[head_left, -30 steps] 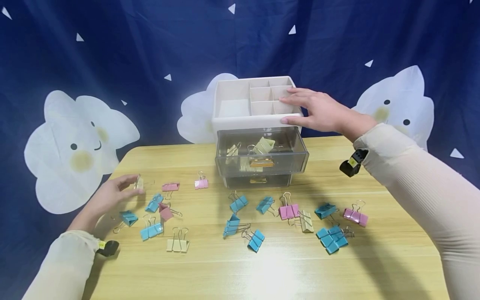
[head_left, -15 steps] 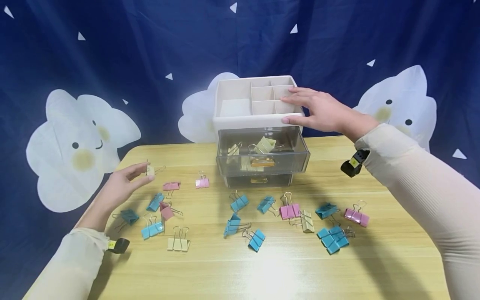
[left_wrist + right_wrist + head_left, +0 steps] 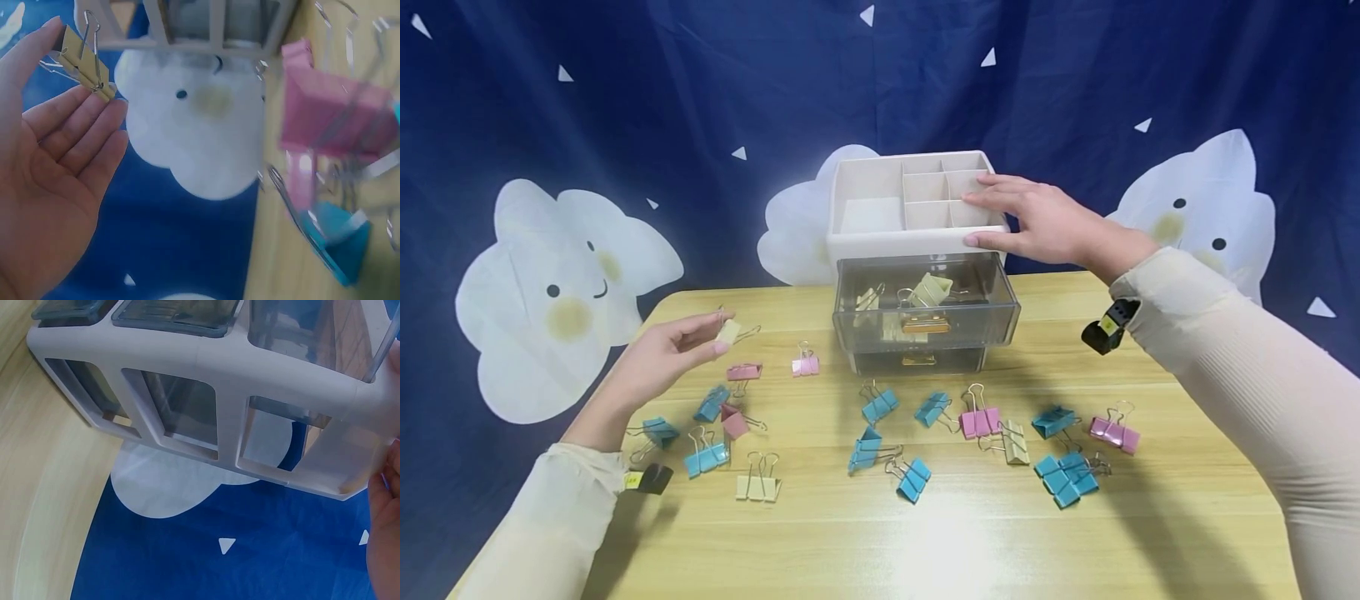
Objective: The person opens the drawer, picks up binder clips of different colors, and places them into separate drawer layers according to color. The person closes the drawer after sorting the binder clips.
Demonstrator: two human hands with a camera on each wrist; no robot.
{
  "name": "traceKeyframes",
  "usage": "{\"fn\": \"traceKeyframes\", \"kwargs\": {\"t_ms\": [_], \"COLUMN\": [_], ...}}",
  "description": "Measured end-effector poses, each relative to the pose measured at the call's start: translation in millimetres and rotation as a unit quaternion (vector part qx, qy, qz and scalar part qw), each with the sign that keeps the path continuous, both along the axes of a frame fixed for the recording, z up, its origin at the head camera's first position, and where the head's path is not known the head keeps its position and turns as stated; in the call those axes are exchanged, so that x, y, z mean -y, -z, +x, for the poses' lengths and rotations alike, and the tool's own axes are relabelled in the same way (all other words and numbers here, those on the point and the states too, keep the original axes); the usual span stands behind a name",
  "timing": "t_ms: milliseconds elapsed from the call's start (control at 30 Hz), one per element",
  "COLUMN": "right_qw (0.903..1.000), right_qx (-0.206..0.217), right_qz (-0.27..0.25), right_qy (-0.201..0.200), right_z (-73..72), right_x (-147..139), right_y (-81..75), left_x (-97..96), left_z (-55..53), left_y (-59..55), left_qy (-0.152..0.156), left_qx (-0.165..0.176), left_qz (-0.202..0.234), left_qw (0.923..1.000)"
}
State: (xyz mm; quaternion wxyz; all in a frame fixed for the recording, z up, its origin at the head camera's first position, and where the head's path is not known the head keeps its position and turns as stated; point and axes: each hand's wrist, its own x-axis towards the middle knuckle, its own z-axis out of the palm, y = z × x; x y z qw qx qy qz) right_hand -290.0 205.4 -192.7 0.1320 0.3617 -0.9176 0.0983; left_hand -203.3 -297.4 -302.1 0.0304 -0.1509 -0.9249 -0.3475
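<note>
Between thumb and fingertips, my left hand (image 3: 658, 360) pinches a pale yellow binder clip (image 3: 728, 332), held above the left part of the table. The left wrist view shows the same binder clip (image 3: 87, 62) with both wire handles splayed apart. My right hand (image 3: 1048, 223) rests on the top right of a white desk organizer (image 3: 910, 245), thumb at the front rim and fingers stretched over the small compartments. Beneath, the smoky upper drawer (image 3: 868, 332) is pulled out and contains several yellow clips (image 3: 931, 289). The lower drawer (image 3: 880, 363) sits farther back under it.
Pink clips (image 3: 743, 372) and blue clips (image 3: 706, 454) lie under and near my left hand, with a yellow clip (image 3: 758, 487) in front. More blue clips (image 3: 1066, 479), pink clips (image 3: 979, 422) and another yellow one (image 3: 1015, 443) are scattered centre and right. A blue curtain (image 3: 715, 75) hangs behind.
My left hand has lifted the yellow clip off the table and carried it right, toward the organizer. My right hand stays where it was on the organizer.
</note>
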Motion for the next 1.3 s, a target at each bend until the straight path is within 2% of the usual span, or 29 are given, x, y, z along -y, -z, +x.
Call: {"fn": "traceKeyframes", "kwargs": {"t_ms": [167, 333, 600, 867, 1033, 1300], "right_qw": [1.0000, 1.0000, 1.0000, 0.9999, 0.9999, 1.0000], "right_qx": [0.003, 0.004, 0.001, -0.004, -0.004, -0.004], "right_qz": [0.000, 0.000, -0.004, -0.010, -0.008, -0.009], "right_qy": [0.002, 0.000, 0.000, -0.005, -0.007, -0.004], "right_z": [0.4, 0.5, -0.6, -1.6, -1.6, -2.1], "right_x": [0.1, -0.4, -1.7, 0.7, 1.3, 1.9], "right_y": [0.7, 0.4, -0.1, 3.2, 3.3, 3.1], "left_x": [-15.1, -31.7, -62.0, -95.0, -114.2, -145.8], "left_z": [-1.1, -1.4, -5.9, -13.5, -18.5, -29.1], "left_y": [-12.2, -23.8, -48.5, -71.6, -81.2, -91.8], "left_qy": [0.035, 0.071, 0.073, 0.102, 0.111, 0.149], "left_qx": [-0.001, -0.023, -0.035, -0.024, -0.023, -0.040], "left_qz": [0.030, 0.061, 0.077, 0.092, 0.077, 0.040], "left_qw": [0.9989, 0.9954, 0.9937, 0.9902, 0.9906, 0.9872]}}
